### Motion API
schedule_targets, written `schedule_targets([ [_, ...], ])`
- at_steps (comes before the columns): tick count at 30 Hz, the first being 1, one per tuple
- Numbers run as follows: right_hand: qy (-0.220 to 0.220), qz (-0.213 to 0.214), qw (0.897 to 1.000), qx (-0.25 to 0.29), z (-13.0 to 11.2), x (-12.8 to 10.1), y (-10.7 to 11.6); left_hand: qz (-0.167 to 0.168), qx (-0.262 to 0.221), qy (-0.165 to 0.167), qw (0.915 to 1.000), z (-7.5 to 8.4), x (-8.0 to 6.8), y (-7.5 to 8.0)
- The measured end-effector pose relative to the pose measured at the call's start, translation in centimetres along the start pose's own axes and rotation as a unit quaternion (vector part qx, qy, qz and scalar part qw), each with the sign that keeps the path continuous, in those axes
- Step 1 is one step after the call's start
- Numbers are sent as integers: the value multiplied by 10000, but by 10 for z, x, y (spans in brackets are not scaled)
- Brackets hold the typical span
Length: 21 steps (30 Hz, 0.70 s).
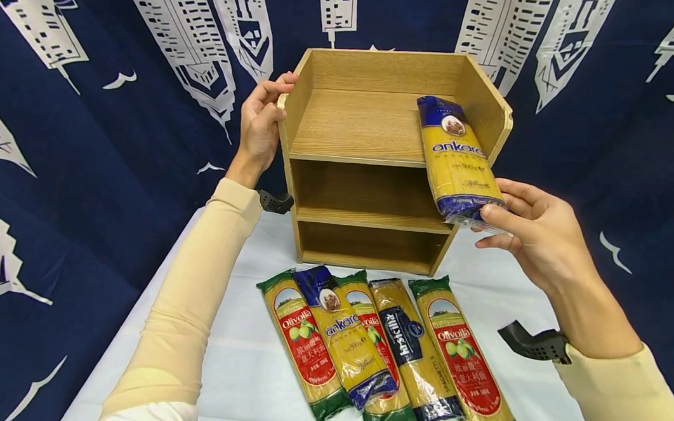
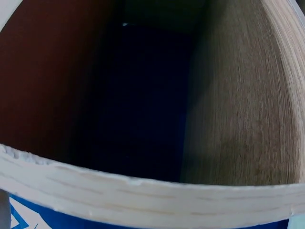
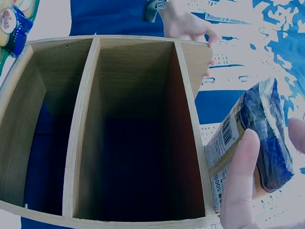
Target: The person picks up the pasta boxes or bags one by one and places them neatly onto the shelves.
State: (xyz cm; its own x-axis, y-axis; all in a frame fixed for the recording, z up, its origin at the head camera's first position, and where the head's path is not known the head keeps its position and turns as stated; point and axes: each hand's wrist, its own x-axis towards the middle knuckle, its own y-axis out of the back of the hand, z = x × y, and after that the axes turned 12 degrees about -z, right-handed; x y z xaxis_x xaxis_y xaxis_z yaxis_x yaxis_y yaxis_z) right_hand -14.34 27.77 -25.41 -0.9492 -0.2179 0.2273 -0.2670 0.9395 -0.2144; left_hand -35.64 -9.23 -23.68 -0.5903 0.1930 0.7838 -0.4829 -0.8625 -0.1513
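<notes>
My right hand (image 1: 547, 240) pinches the lower end of a yellow and blue Ankara pasta packet (image 1: 460, 156). The packet slants over the right side of the top shelf (image 1: 358, 126) of a wooden shelf unit (image 1: 374, 160), its far end near the right side panel. In the right wrist view the packet (image 3: 248, 138) lies beside the top board, a finger and thumb at its blue end. My left hand (image 1: 261, 124) holds the upper front edge of the unit's left panel. Only the inside of a compartment (image 2: 238, 95) and its pale edge show in the left wrist view.
On the white cloth (image 1: 238, 358) before the unit lie several pasta packets: green-ended Olivoilà ones (image 1: 466, 363), another Ankara packet (image 1: 344, 338) resting across its neighbours, and a dark-labelled one (image 1: 415, 348). Behind hangs a blue curtain (image 1: 147, 130) with white building prints.
</notes>
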Motion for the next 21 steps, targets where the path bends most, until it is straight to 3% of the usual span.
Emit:
schedule_targets([
  [4, 146, 229, 9971, -713, 3, -7, -8, 17, 45, -16, 10000, 0, 0, -1],
  [9, 325, 643, 9862, -1491, 10, -7, -19, 54, -17, -31, 10000, -1, -1, -1],
  [16, 796, 1049, 9811, -1418, 17, 0, -24, 30, -48, -128, 9999, -2, 0, -2],
  [21, 832, 1273, 9771, -1490, 22, 6, -25, 78, -69, -138, 9999, -4, 0, -2],
])
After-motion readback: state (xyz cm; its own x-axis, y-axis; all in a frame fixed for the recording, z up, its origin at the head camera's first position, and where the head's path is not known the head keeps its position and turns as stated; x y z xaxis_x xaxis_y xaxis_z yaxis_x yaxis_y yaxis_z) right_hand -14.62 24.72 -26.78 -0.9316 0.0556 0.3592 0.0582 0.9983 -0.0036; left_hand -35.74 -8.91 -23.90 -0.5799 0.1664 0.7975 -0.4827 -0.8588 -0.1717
